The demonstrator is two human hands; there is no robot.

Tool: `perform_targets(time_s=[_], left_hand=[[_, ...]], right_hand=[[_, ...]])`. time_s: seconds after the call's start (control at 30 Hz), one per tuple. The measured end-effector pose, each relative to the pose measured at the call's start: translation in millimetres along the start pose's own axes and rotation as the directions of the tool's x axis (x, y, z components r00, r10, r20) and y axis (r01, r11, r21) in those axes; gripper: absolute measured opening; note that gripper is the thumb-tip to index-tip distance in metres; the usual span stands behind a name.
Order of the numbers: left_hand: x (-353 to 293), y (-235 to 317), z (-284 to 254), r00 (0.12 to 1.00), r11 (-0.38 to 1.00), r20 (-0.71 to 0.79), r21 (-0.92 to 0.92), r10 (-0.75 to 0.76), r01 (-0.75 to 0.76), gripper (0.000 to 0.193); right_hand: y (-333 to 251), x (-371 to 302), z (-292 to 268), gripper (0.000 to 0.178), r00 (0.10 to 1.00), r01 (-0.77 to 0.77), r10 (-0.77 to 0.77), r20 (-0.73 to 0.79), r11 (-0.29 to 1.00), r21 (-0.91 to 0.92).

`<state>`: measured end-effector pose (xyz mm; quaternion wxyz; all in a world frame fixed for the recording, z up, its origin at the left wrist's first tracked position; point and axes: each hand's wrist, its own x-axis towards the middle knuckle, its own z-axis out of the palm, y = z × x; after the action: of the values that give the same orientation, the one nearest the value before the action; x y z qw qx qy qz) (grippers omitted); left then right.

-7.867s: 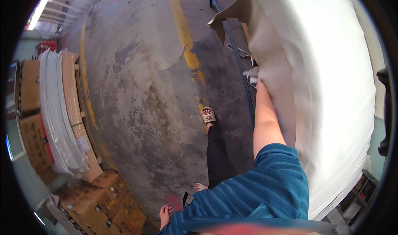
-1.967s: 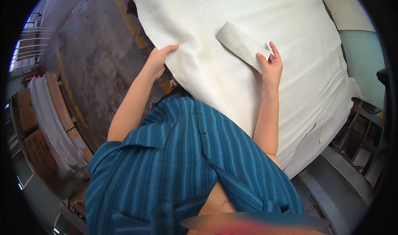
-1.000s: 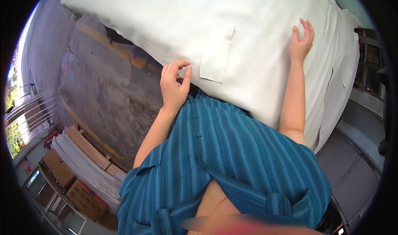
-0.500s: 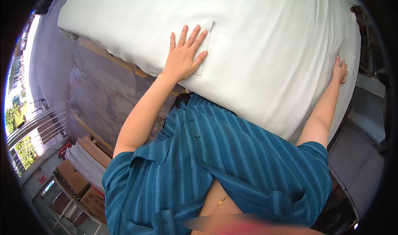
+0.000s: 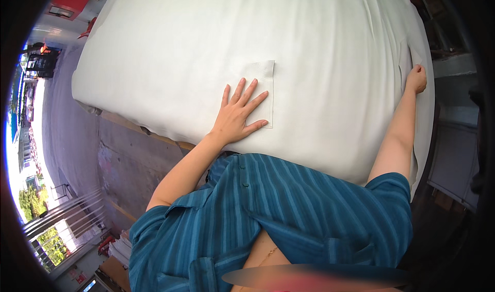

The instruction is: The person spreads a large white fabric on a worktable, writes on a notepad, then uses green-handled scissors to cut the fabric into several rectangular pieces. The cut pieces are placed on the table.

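A broad white sheet (image 5: pixel 170 60), smooth like leather or vinyl, spreads over the large surface in front of me. On it lies a small rectangular piece (image 5: pixel 265 69) of the same pale colour, its top edge slightly raised. My left hand (image 5: pixel 237 114) rests flat with fingers spread, partly over this piece and partly on the sheet. Far to the right, my right hand (image 5: pixel 416 79) is closed at a lifted edge (image 5: pixel 414 56) of the white material, beside long folds. Its fingertips are turned away, so the exact grip is partly hidden.
A grey concrete floor (image 5: pixel 134 158) runs along the left. Metal railings (image 5: pixel 72 209) stand at the lower left, with a cardboard box (image 5: pixel 114 271) below. A red box-shaped thing (image 5: pixel 67 3) is at the upper left. Grey panels (image 5: pixel 454 163) stand to the right.
My right hand's fingers, apart before, are now closed at the lifted edge. My left hand still lies flat by the rectangular piece. The whole view has shifted, so the sheet sits lower.
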<state>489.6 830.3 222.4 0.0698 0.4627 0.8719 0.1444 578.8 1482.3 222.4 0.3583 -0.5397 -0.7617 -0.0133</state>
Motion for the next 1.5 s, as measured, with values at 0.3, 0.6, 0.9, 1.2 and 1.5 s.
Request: perform_targets(time_s=[0.3,0.6,0.9,1.2,1.5], left_hand=[[67,-127,-33,0.989,0.990,-0.133,-0.116,0.063,-0.078,0.072],[51,-182,-23,0.926,0.985,-0.371,-0.174,-0.065,-0.001,0.048],[34,-166,-38,0.952,0.979,-0.284,-0.130,0.115,-0.157,0.060],[19,-153,-35,0.960,0.949,-0.251,-0.253,0.125,-0.190,0.058],[18,-162,-33,0.946,0.950,-0.274,-0.203,0.176,-0.236,0.030]], right_hand=[[-197,-307,-144,0.024,0.676,0.538,-0.730,0.101,0.582,0.610],[-198,-364,-179,0.028,0.854,0.012,-0.353,0.383,0.748,0.663],[-247,-431,-186,0.049,0.662,0.516,-0.631,0.404,0.775,0.365],[-247,-425,-189,0.043,0.724,0.003,-0.511,0.464,0.674,0.739],[-183,-379,-155,0.020,0.891,0.170,-0.331,0.310,0.877,0.449]])
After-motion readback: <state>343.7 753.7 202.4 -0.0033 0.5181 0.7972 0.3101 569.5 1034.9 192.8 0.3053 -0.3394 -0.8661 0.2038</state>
